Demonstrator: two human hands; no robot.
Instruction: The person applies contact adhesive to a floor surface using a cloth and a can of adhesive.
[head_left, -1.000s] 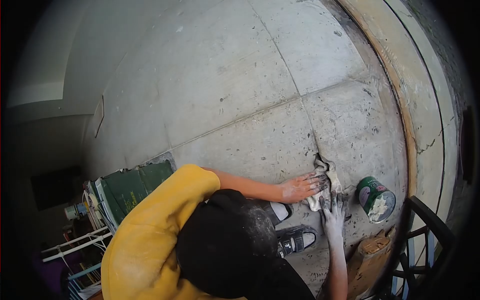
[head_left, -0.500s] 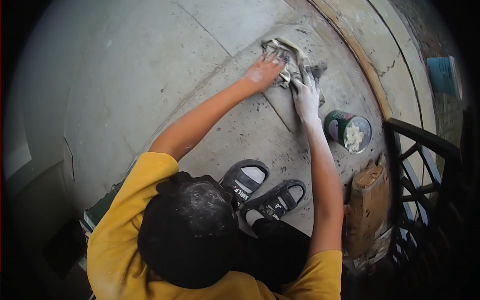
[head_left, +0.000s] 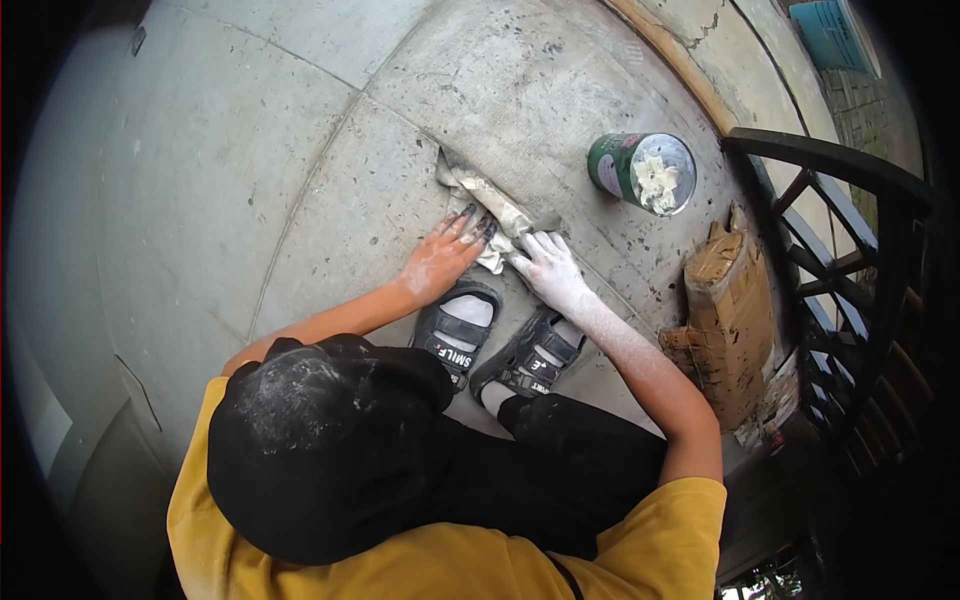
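Observation:
A crumpled, dirty pale cloth (head_left: 497,207) lies on the grey floor just in front of the sandals. My left hand (head_left: 447,256), fingertips blackened, presses flat on the cloth's left part with its fingers extended. On the right end of the cloth rests my right hand (head_left: 550,270), coated in white powder, its fingers stretched out. Both palms face down. To the right of the cloth stands a green can (head_left: 612,165) with a white lumpy substance (head_left: 657,182) at its top.
Black sandals (head_left: 459,333) are on my feet close behind the cloth. A worn cardboard box (head_left: 730,320) lies at the right beside a black lattice frame (head_left: 835,265). Farther off, a blue bucket (head_left: 830,35) sits at the upper right.
Both hands and the cloth have come back across the floor toward the sandals. The camera view has shifted too, so the can and box appear farther left.

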